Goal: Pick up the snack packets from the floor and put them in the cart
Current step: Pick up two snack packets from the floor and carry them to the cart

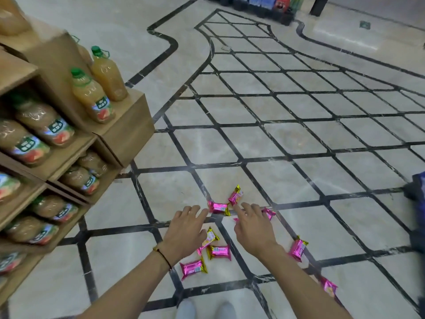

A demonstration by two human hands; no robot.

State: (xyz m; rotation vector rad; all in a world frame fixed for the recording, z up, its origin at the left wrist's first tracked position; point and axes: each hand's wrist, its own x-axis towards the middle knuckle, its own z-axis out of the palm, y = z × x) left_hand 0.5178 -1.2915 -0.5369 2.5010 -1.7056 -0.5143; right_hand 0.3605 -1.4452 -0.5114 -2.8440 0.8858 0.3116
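Several pink and gold snack packets lie scattered on the tiled floor. One packet (219, 208) lies just beyond my left hand (186, 229), whose straight fingers reach toward it and hold nothing. Another packet (235, 196) lies a little farther off. My right hand (253, 226) hovers with spread fingers over a packet (269, 212) that it partly hides. More packets lie nearer me: one (219, 252) between my forearms, one (193, 269) below my left wrist, one (298, 248) to the right. A dark blue object (417, 192) at the right edge may be the cart.
A cardboard display (128, 125) stacked with juice bottles (92, 97) stands at the left, close to my left arm. Pale floor tiles with dark lines stretch ahead. Drink crates (264, 3) sit far back. My shoes (204, 309) show at the bottom.
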